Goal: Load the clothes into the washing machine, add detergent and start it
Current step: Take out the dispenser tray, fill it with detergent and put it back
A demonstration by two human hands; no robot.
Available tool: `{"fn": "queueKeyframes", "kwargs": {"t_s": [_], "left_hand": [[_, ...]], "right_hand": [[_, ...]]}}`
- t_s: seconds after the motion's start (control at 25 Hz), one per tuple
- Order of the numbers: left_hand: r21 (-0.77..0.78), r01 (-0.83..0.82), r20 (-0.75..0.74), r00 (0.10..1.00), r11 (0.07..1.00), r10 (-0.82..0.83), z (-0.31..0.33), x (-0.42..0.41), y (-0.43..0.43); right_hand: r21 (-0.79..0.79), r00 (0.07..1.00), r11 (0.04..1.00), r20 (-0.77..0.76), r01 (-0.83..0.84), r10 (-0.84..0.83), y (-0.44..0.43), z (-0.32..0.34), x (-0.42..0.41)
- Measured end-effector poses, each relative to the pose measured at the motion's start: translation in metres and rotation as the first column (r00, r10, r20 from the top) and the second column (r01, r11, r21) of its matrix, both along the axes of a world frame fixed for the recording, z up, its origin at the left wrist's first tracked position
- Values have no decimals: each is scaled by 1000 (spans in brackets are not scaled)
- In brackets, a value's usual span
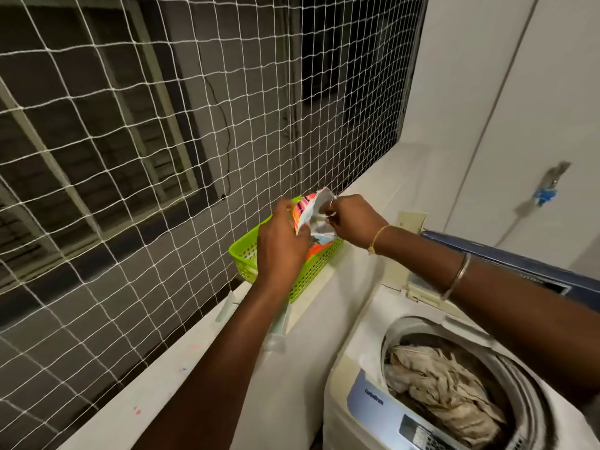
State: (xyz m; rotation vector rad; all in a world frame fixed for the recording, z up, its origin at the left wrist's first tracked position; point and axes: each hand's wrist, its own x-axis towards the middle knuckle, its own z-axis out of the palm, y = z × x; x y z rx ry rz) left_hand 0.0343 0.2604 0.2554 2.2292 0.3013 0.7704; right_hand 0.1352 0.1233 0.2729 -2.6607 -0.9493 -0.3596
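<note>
In the middle of the frame both our hands are clamped on a crinkled orange-and-white plastic detergent packet (311, 206). Our left hand (279, 241) grips its side and our right hand (352, 220) pinches its open top. We hold it just above a lime-green perforated plastic basket (311, 274) that stands on the white ledge (181, 378) beside the white string net (130, 157). At lower right, the white top-loading washing machine (360, 339) stands open, with crumpled beige clothes (444, 381) lying in its drum.
</note>
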Motion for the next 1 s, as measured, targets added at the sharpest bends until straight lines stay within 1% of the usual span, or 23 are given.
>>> {"fn": "queueKeyframes", "kwargs": {"t_s": [0.04, 0.08, 0.2, 0.32, 0.4, 0.52, 0.64, 0.72, 1.0], "left_hand": [[-12, -5, 4, 1000, 1000, 5, -1, -1, 0], [-34, -6, 3, 1000, 999, 6, -3, -3, 0], [-96, -13, -5, 1000, 995, 12, -9, -10, 3], [-134, -26, -19, 1000, 991, 24, -12, -16, 8], [-153, -34, -21, 999, 988, 31, -13, -16, 11], [-168, -17, -10, 1000, 986, 15, -15, -16, 13], [-193, 1, -7, 1000, 981, -2, -18, -18, 13], [-217, 9, 11, 1000, 976, -7, -19, -19, 13], [-254, 50, 43, 998, 966, -40, -16, -16, 10]], "right_hand": [[-77, 1000, 997, -13, 4, -5, 3, 4, 1], [-121, 999, 993, -42, 11, -16, 5, 8, 3], [-161, 989, 987, -141, 12, -35, 12, 21, 6], [-225, 985, 973, -170, -45, 6, 23, 25, 2], [-234, 985, 970, -171, -69, 29, 30, 22, -3], [-237, 990, 970, -138, -47, 14, 35, 16, -8], [-333, 998, 943, -65, -20, -2, 37, 16, -14], [-369, 999, 929, -32, 0, -12, 38, 18, -18], [-371, 998, 926, 19, 67, -64, 33, 20, -23]]}}
